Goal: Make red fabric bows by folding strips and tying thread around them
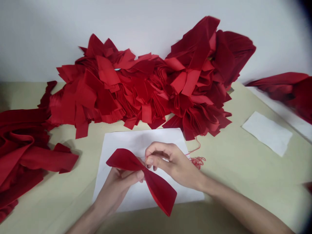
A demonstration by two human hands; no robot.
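A red fabric strip [162,191], gathered at its middle into a bow shape, is held over a white sheet of paper [109,139]. My left hand [119,185] is closed on the strip, its thumb pressing just beside the narrow waist. At that same waist, my right hand [168,161] has thumb and forefinger pinched together. Whatever lies between these fingertips is too fine to make out. Thin red thread [198,162] lies in a loose tangle to the right of my right hand, and one strand passes behind that hand.
A long heap of red fabric strips [136,87] spans the table's back against the wall. More red strips [24,156] pile up at left, and others [290,91] lie at far right on something white. A small white paper piece [266,133] rests on the table [234,156].
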